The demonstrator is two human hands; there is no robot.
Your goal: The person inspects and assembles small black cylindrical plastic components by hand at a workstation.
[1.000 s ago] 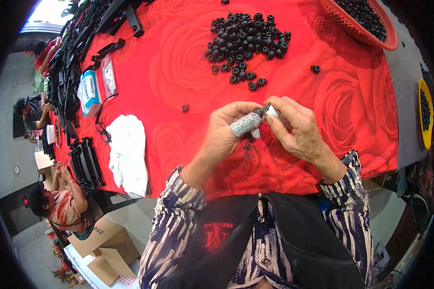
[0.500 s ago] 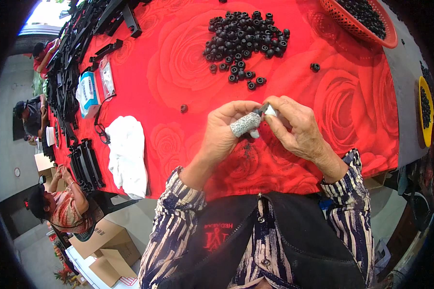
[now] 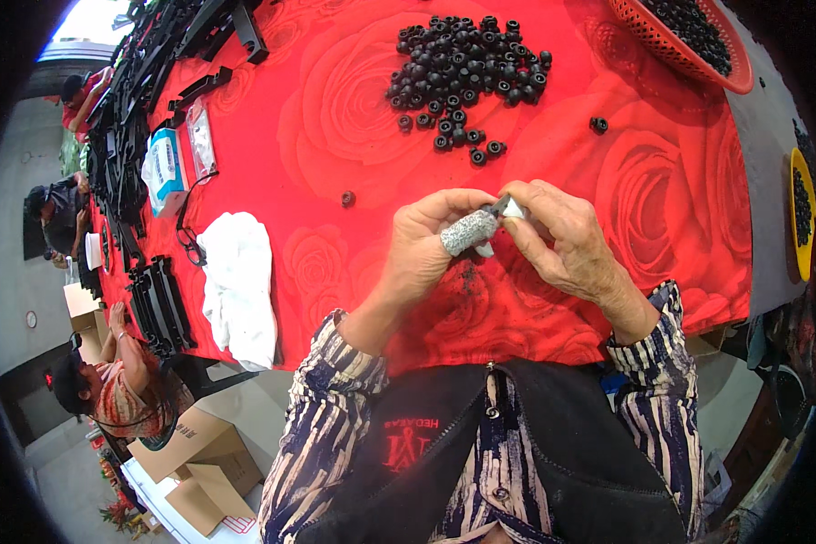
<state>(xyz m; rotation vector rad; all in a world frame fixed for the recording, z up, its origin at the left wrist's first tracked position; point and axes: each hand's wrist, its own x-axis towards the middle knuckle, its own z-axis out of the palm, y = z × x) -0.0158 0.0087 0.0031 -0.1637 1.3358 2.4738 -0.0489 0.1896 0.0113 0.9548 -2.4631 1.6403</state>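
Left hand [image 3: 426, 240]: pinching small dark piece [image 3: 495, 208]
Right hand [image 3: 560, 238]: fingertips at the piece; hold unclear
Black knobs [image 3: 467, 72]: heaped beyond the grip

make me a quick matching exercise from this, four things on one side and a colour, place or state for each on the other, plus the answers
1. left hand
2. basket
3. cloth
4. tray

A. white and crumpled
B. yellow, at the far right
C. wearing a grey speckled cover
D. red, at the upper right

Pairs: 1-C, 2-D, 3-A, 4-B
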